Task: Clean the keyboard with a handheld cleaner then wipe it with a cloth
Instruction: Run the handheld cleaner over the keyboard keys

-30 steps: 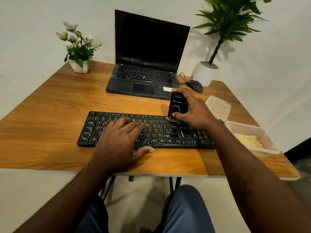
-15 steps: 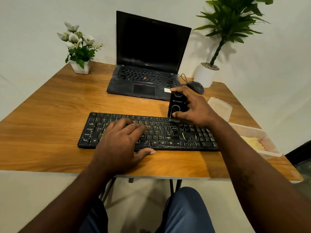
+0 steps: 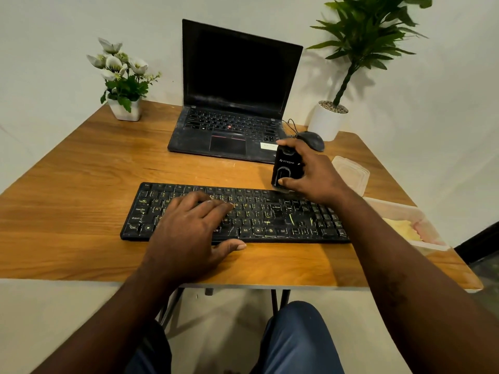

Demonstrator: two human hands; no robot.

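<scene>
A black keyboard (image 3: 272, 214) with worn yellowish key marks lies across the wooden table (image 3: 81, 184). My left hand (image 3: 189, 233) rests flat on its left-middle keys, fingers straight, thumb on the table in front. My right hand (image 3: 313, 174) grips a black handheld cleaner (image 3: 286, 168) upright, its lower end at the keyboard's far edge, right of centre. A yellow cloth (image 3: 402, 229) lies in a clear plastic container (image 3: 421, 245) at the right.
An open black laptop (image 3: 232, 130) stands behind the keyboard, with a black mouse (image 3: 313, 140) to its right. A clear lid (image 3: 351, 174) lies beside my right hand. A white flower pot (image 3: 125, 109) and a potted green plant (image 3: 328, 120) stand at the back corners.
My right hand has carried the cleaner from the middle keys up to the keyboard's far edge. My left hand has stayed on the keys.
</scene>
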